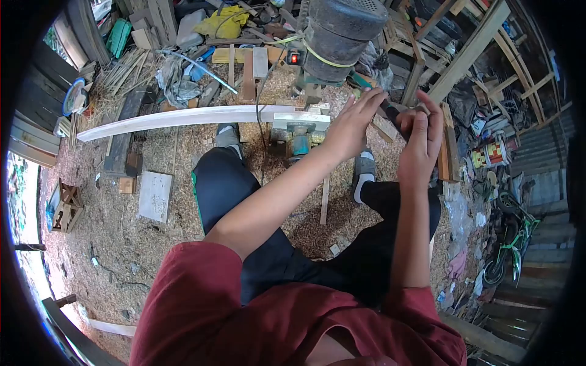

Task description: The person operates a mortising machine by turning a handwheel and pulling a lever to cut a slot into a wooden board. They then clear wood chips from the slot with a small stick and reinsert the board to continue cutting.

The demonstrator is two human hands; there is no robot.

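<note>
My left hand (pixel 353 125) is raised beside the machine, its fingers stretched out toward the upper right, with nothing seen in it. To its right, my right hand (pixel 420 143) is up with thumb and forefinger apart and the other fingers partly in shadow. Between the hands is a lever with a dark grip (pixel 389 110), its lower end close to my right fingers. The machine has a black motor housing (pixel 342 39) and a lit red switch (pixel 294 58). A long, slightly curved wooden piece (pixel 183 117) extends left from its clamp (pixel 300 122).
Wood shavings cover the ground around my feet. A pale board (pixel 155 196) lies at left, near a dark beam (pixel 125 134). Upright timbers (pixel 470 52) and a small green bike (pixel 511 244) stand at right. A cable (pixel 260 100) hangs in front of the wooden piece.
</note>
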